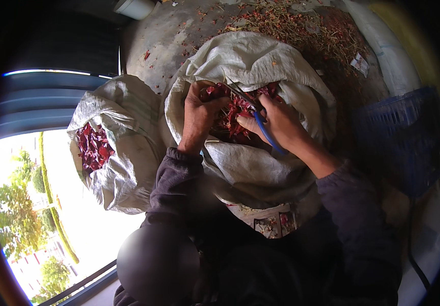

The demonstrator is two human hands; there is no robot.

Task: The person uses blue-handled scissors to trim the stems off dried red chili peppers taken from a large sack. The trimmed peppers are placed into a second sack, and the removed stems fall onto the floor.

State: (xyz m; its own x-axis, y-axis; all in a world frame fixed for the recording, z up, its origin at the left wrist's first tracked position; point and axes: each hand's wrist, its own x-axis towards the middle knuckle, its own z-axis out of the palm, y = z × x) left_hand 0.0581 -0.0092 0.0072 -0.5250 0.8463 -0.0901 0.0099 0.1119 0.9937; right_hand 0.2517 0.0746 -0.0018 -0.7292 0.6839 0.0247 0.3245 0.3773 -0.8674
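Observation:
Both of my hands are over the mouth of a large white woven sack (239,51), its rim rolled outward. Inside lie dried red chili peppers (239,111), some with pale stems. Between the thumb and fingers of my left hand (199,114) is a small bunch of red peppers (215,91). My right hand (283,124) grips a pair of scissors (263,128) with blue handles. The scissor blades point up and left, towards the left hand's bunch. Whether the blades touch a pepper I cannot tell. More red pods show beyond the right hand.
A second woven sack (136,164) at left holds red pepper pieces (94,147). To the right stands a blue plastic crate (399,137). Stems and red scraps (296,26) litter the concrete floor (151,42). A white bucket (136,8) and a pale sack (390,53) are farther off.

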